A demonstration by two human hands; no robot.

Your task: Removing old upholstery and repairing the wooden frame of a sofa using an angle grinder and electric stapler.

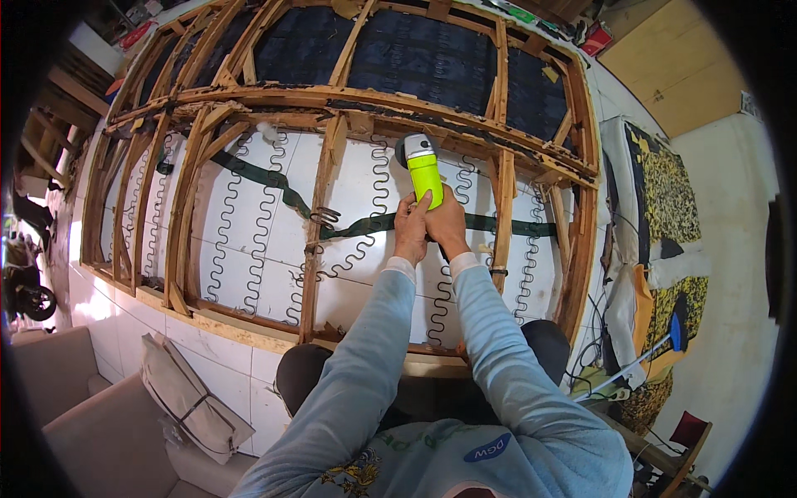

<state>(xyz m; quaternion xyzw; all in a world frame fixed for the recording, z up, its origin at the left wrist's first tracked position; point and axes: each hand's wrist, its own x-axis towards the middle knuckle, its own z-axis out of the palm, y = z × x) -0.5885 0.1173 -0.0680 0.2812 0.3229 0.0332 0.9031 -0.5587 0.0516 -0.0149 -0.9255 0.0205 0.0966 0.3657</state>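
Both hands grip a neon-yellow handheld angle grinder with a grey head, the left hand and right hand clenched side by side around its handle. The grinder is held over a bare wooden sofa frame with zigzag metal springs and a dark green webbing strap, lying on a white tiled floor.

Few pkgs/labels only. Small red box-like pkg on floor past the wooden sofa frame's far right corner. Flat red-and-white pkg past frame's far left corner, detail too small to tell. Green strip label at far edge, top centre-right. Blue oval label w/ white print on person's light-blue shirt. No screens.
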